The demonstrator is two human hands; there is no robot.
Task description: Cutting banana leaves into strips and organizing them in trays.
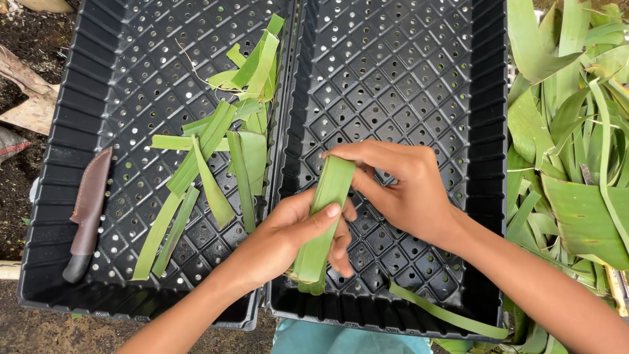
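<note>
Over the near end of the right tray (485, 196), both hands hold 1 folded strip of green leaf (324, 216). Left hand (295, 236) is wrapped around the lower half, thumb pressed flat on its face; right hand (400, 187) pinches the upper end between thumb and fingers. The strip stands tilted, its bottom just above the tray's perforated floor. A loose tail of leaf (445, 313) trails over the tray's near rim.

As I judge it, the layers could slide apart or spring open if the left thumb eases, and the leaf might split along its grain if the right hand pulls too hard.

Beside it, touching along its long edge, the left tray (59, 196) holds a scatter of cut strips (216, 164), and a knife in a brown sheath (88, 210) lies on its outer ledge, well apart from both hands. Far right, a heap of uncut leaves (570, 131) crowds against the right tray's wall. Nothing stands between the hands and either pile.
</note>
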